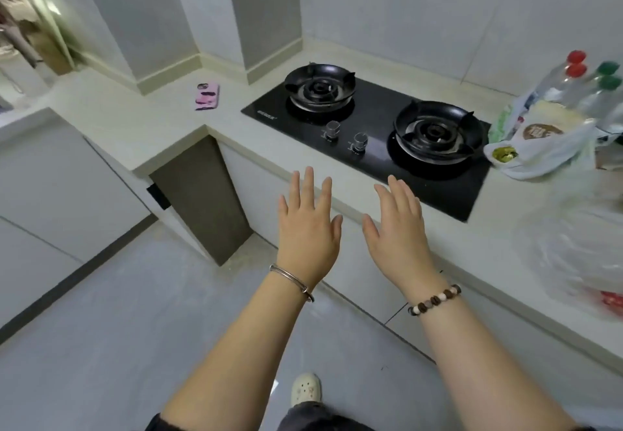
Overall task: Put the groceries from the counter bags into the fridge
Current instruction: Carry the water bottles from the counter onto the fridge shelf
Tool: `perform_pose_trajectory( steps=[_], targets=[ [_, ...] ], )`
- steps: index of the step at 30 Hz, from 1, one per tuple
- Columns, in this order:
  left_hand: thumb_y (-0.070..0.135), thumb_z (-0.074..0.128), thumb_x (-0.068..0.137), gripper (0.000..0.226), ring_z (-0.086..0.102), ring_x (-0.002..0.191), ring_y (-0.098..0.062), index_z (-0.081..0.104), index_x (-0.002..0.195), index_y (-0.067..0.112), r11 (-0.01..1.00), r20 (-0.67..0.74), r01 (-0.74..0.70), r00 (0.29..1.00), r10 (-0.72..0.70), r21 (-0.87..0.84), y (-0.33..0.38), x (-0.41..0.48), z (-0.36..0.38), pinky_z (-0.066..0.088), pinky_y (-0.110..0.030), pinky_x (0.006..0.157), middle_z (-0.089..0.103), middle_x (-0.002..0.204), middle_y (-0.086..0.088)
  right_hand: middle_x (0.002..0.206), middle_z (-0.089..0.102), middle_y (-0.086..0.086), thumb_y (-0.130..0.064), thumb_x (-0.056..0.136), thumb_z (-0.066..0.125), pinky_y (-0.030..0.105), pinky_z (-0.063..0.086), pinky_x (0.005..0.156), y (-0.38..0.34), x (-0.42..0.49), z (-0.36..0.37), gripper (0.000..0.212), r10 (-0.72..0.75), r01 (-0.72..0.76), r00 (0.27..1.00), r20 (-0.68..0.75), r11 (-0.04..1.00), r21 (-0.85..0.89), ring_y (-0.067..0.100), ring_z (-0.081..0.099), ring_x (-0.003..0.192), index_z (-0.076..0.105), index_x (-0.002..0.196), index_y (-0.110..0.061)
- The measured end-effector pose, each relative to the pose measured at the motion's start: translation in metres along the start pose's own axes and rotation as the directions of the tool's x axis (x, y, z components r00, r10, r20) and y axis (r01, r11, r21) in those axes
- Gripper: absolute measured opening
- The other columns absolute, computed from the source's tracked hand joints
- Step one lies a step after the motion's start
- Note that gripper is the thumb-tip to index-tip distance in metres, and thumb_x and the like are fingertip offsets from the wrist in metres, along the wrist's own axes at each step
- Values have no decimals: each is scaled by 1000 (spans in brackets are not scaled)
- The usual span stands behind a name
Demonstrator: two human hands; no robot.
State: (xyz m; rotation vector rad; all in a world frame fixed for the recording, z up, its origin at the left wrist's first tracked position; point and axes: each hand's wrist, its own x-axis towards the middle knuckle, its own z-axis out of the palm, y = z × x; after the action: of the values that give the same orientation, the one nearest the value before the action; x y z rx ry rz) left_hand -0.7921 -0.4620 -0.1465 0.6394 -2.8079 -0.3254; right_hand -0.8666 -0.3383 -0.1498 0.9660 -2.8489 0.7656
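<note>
My left hand (306, 225) and my right hand (397, 228) are held out flat, palms down, fingers spread, in front of the counter edge; neither holds anything. At the far right of the counter sits a white plastic bag (536, 157) with packaged food showing at its mouth. Behind it stand several clear bottles (573, 83) with red and green caps. A second, clear plastic bag (573, 255) lies nearer on the counter at the right edge, with something red inside. No fridge is in view.
A black two-burner gas hob (374, 134) is set into the pale counter (141, 120) just beyond my hands. A pink phone (207, 96) lies on the counter to the left. Grey floor lies below, with my shoe (305, 388) on it.
</note>
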Motion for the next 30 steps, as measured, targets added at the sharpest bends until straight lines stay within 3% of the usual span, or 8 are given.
perform_pose_trajectory(
  steps=[3, 7, 15, 22, 30],
  targets=[
    [38, 34, 99, 61, -8, 145, -31, 11, 150, 16, 992, 10, -124, 992, 124, -26, 11, 41, 2, 9, -48, 116, -5, 158, -12, 157, 12, 7, -29, 97, 44, 37, 4, 118, 8, 22, -13, 55, 91, -94, 993, -71, 995, -40, 19, 2, 145, 25, 146, -12],
    [34, 42, 97, 59, 2, 145, -34, 22, 148, 13, 956, -3, -273, 962, 275, -108, 31, 77, 12, 15, -51, 114, 6, 157, -15, 157, 13, 7, -28, 97, 46, 41, 8, 119, 22, 34, -26, 56, 197, -209, 970, -142, 975, -76, 20, 4, 145, 26, 146, -12],
    [32, 46, 95, 59, 4, 145, -33, 25, 148, 14, 859, 10, -451, 884, 467, -244, 90, 104, 42, 15, -53, 113, 9, 157, -13, 155, 20, 11, -26, 95, 48, 41, 12, 118, 72, 25, -46, 53, 357, -394, 899, -254, 912, -111, 23, 11, 144, 32, 143, -9],
    [30, 55, 89, 60, 16, 142, -37, 35, 143, 10, 787, -45, -565, 818, 573, -247, 156, 125, 66, 24, -56, 108, 21, 154, -18, 153, 24, 14, -27, 94, 50, 44, 16, 117, 128, 25, -69, 52, 415, -468, 851, -323, 878, -104, 27, 15, 142, 37, 140, -7],
    [35, 47, 92, 61, 11, 143, -37, 30, 146, 13, 737, -37, -639, 761, 648, -220, 258, 172, 96, 20, -56, 110, 17, 155, -17, 151, 27, 15, -24, 92, 52, 43, 16, 117, 227, 49, -122, 52, 434, -510, 795, -424, 856, -79, 28, 18, 141, 38, 139, -4]
  ],
)
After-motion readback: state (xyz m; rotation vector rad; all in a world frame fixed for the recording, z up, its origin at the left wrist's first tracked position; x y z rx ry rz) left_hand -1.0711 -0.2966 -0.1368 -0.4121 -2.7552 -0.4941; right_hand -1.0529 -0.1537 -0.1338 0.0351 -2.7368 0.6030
